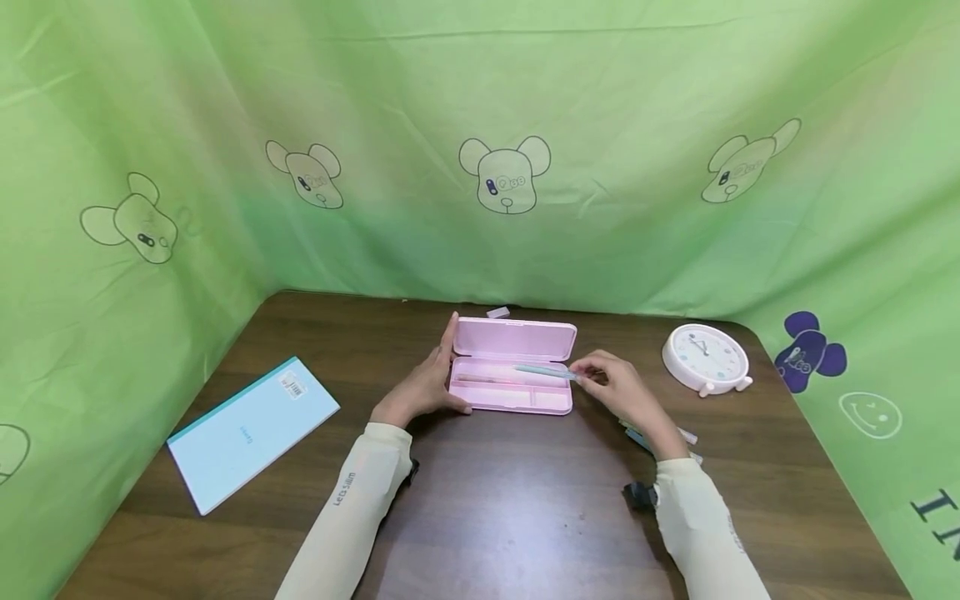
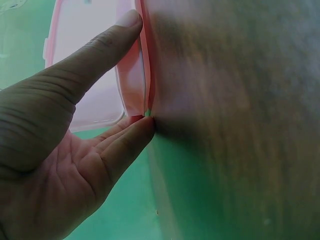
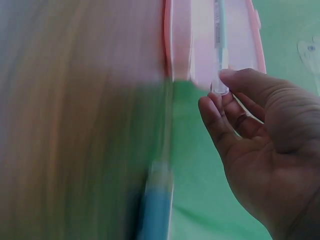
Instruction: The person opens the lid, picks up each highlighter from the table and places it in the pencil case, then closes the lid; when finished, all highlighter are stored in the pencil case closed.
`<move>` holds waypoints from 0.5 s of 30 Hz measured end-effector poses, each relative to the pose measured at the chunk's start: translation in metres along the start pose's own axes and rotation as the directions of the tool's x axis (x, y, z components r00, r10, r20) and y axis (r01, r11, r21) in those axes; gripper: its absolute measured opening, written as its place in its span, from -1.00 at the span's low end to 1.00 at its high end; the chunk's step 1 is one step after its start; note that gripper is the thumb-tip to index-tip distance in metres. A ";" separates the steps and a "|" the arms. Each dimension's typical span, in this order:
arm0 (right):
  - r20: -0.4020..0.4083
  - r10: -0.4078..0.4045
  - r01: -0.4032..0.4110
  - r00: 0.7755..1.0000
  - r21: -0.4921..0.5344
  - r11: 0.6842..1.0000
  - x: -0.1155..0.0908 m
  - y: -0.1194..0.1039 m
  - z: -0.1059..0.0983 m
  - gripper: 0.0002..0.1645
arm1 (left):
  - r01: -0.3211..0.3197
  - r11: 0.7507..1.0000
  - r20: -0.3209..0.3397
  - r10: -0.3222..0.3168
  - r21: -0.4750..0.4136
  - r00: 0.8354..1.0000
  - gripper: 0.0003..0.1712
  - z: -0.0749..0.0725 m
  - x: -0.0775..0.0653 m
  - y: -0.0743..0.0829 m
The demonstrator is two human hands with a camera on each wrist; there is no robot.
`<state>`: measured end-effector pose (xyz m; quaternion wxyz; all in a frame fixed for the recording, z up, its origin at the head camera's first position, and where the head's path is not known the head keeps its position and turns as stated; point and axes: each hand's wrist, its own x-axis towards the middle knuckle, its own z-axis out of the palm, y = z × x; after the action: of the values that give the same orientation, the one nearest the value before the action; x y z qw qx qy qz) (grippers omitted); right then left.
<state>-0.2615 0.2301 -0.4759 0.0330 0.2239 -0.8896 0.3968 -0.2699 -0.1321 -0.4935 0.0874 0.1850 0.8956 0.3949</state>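
Observation:
A pink pencil case lies open on the table, its lid raised at the back. My left hand grips the case's left end, thumb at the front edge and fingers toward the back. Between thumb and fingertips, my right hand pinches the end of a pale blue-green pen. This pen extends leftward over the case's long rear compartment. In the right wrist view, the clear end of the pen shows at the thumb. A slim pinkish pen or pencil lies inside the case at the left.
A light blue notebook lies on the left. At the right stands a white round clock. Several pens or markers lie partly under the right forearm. A small pale block sits behind the lid, near the green curtain.

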 end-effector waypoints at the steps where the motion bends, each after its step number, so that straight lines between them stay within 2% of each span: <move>1: 0.004 -0.008 0.008 1.000 0.005 1.000 0.004 -0.002 0.004 -0.85 | -0.006 1.000 -0.007 0.006 0.001 1.000 0.92 0.002 0.003 -0.007; 3: 0.010 -0.029 0.029 1.000 0.021 0.999 0.012 -0.005 0.012 -0.85 | -0.018 1.000 -0.027 0.019 0.021 0.999 0.95 0.006 0.006 -0.018; 5: 0.015 -0.043 0.042 0.999 0.038 0.998 0.020 -0.009 0.020 -0.83 | -0.007 1.000 -0.034 0.008 0.027 0.999 0.95 0.006 0.007 -0.019; 7: 0.025 -0.047 0.045 0.999 0.057 0.997 0.026 -0.013 0.029 -0.82 | -0.001 1.000 -0.030 0.001 0.015 1.000 0.94 0.004 0.004 -0.013; 12: 0.042 -0.060 0.055 0.997 0.099 0.994 0.039 -0.023 0.047 -0.82 | 0.013 1.000 0.009 -0.013 -0.003 1.000 0.86 -0.005 -0.006 0.016; 15: 0.043 -0.074 0.069 0.996 0.099 0.993 0.044 -0.027 0.055 -0.83 | 0.002 1.000 0.005 -0.002 0.023 1.000 0.86 -0.004 -0.006 0.014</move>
<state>-0.2828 0.1584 -0.4838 0.0154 0.2663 -0.8612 0.4327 -0.2622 -0.1285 -0.4797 0.0878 0.1859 0.9000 0.3843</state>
